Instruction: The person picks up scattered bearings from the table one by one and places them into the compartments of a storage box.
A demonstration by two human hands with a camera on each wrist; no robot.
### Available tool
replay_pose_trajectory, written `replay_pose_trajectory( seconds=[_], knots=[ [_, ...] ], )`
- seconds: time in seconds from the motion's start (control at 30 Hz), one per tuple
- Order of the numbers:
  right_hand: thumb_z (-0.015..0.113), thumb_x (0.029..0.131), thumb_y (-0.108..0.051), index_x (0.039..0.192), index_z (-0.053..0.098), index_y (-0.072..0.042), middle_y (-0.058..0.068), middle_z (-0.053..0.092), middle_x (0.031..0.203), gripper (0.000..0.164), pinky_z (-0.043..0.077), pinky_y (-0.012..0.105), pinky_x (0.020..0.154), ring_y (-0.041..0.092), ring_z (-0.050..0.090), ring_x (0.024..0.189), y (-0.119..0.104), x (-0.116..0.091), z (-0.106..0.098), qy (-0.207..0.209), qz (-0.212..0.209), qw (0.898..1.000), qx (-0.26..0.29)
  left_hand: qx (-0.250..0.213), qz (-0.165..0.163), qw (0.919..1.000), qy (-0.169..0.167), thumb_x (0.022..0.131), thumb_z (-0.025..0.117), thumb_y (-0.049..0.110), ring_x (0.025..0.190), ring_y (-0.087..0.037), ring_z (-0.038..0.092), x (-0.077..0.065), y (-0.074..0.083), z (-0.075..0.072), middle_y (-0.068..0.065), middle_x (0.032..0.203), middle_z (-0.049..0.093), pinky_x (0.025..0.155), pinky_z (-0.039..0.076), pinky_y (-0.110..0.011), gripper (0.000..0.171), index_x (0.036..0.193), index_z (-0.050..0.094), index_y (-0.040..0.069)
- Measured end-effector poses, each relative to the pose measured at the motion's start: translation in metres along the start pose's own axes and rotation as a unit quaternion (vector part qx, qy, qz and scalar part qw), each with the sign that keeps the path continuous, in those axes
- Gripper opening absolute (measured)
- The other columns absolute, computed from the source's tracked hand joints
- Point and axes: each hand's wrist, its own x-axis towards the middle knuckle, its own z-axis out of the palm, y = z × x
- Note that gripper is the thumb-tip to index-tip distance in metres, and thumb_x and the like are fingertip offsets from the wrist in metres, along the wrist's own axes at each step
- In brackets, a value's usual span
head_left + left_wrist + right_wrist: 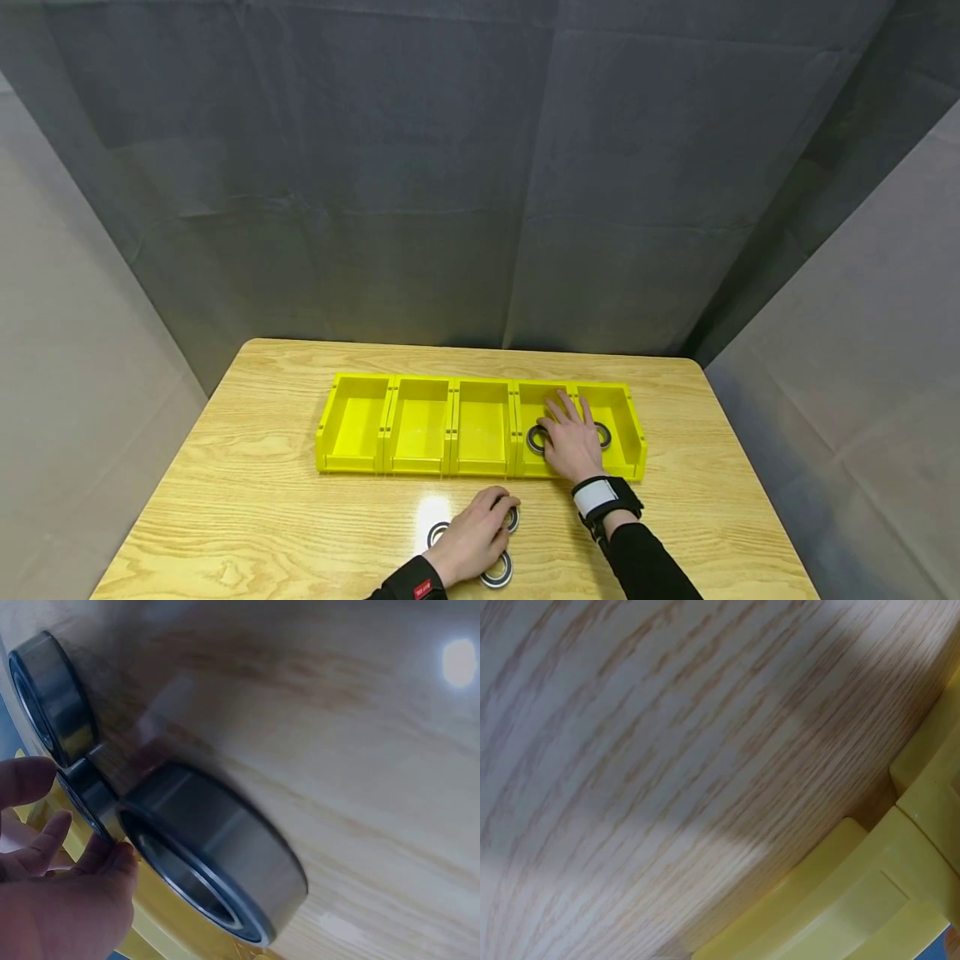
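My left hand [472, 537] is low over the table among three ring-shaped ball bearings. Its thumb and fingers curl about the far-right bearing [513, 520] and appear to pinch its rim, seen as the middle bearing [91, 796] in the left wrist view. Beside that hand lie a left bearing [435, 534] and a near bearing [498, 573]. My right hand [576, 446] reaches with spread fingers over the two rightmost yellow bins. One bearing [534, 440] lies by its thumb in the fourth bin; another bearing [604, 435] shows in the fifth bin, partly covered.
A row of joined yellow bins [417, 465] stands across the wooden table [262, 500]. No bearings show in the three left bins. Grey cloth [390, 167] hangs behind the table, with lighter panels on both sides.
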Motion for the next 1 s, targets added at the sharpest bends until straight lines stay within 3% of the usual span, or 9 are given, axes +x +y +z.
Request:
replay_pose_trajectory(
  seconds=[0.2,1.0],
  knots=[
    [0.068,0.089,-0.017,0.114,0.076,-0.018,0.008,0.062,0.143,0.026,0.025,0.058,0.124,0.033,0.04,0.147,-0.001,0.0,-0.001,-0.005,0.002,1.0,-0.003,-0.001,-0.004,1.0,-0.008,0.095,0.062,0.012,0.12,-0.018,0.059,0.001,0.0,-0.001,-0.006,0.128,0.06,0.096,0.055,-0.031,0.036,0.131,0.06,0.011],
    [0.069,0.087,-0.016,0.112,0.077,-0.016,0.009,0.063,0.14,0.026,0.025,0.059,0.123,0.033,0.041,0.146,0.0,0.0,0.0,-0.001,0.003,1.0,0.008,-0.021,-0.036,0.9988,0.027,0.093,0.063,0.011,0.121,-0.022,0.06,-0.005,-0.018,-0.013,-0.007,0.132,0.06,0.098,0.056,-0.038,0.043,0.136,0.057,0.008]
  ],
)
